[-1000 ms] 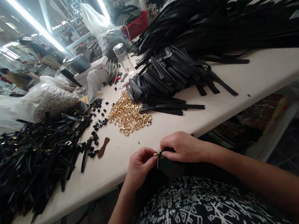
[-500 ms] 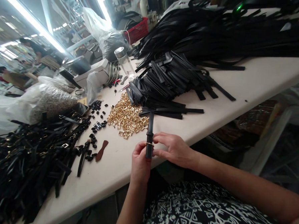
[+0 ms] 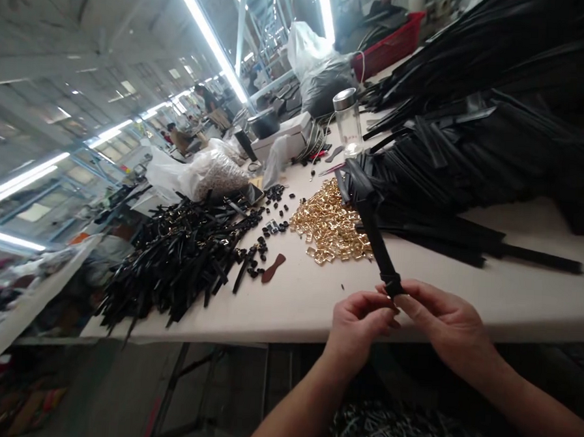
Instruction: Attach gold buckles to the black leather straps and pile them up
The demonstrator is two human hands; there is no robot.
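Between my two hands a black strap (image 3: pixel 376 244) with a small black loop near its lower end is held up over the table's front edge. My left hand (image 3: pixel 359 326) pinches the strap's lower end from the left. From the right, my right hand (image 3: pixel 443 318) grips the same end, thumb and fingers closed on it. A glint of metal shows at the fingertips, where the buckle is mostly hidden. Just beyond lies a heap of gold buckles (image 3: pixel 328 224). A large pile of black straps (image 3: pixel 436 161) lies to the right of the buckles.
A tangle of black straps with gold fittings (image 3: pixel 182 258) covers the table's left part. Small black loops (image 3: pixel 277 195) lie scattered beside a brown leather piece (image 3: pixel 274 268). Farther back stand a glass bottle (image 3: pixel 348 127), plastic bags (image 3: pixel 216 169) and a red basket (image 3: pixel 391 47).
The camera view has swung left, so the table appears shifted right. The strap has gone from nearly upright to slanting, and my right fingers have closed in on its lower end.
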